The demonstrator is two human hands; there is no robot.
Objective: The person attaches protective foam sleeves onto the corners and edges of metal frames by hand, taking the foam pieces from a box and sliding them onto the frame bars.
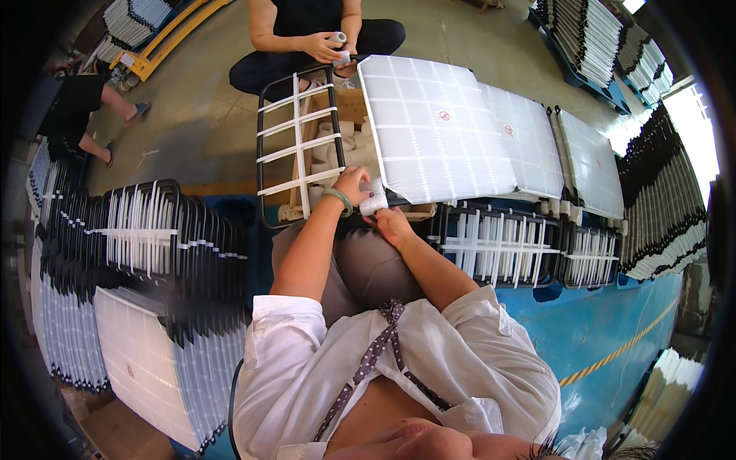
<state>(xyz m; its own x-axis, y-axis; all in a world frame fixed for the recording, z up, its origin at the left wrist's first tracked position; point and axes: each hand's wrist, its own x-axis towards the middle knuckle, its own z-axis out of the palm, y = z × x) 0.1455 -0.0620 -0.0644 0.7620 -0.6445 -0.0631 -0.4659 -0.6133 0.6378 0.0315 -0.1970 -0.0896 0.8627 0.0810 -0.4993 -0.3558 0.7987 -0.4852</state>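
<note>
White roll point(374, 201) points roughly away from the wearer lengthwise; left hand point(351, 186) fingers hold its side, right hand point(392, 226) fingers at the near end, can't tell if gripping.

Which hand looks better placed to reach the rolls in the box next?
Probably the left hand: it lies nearer the white rolls in the box, while the right hand sits farther back.

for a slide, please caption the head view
Left hand and right hand at a white roll, beside a white panel.
</note>
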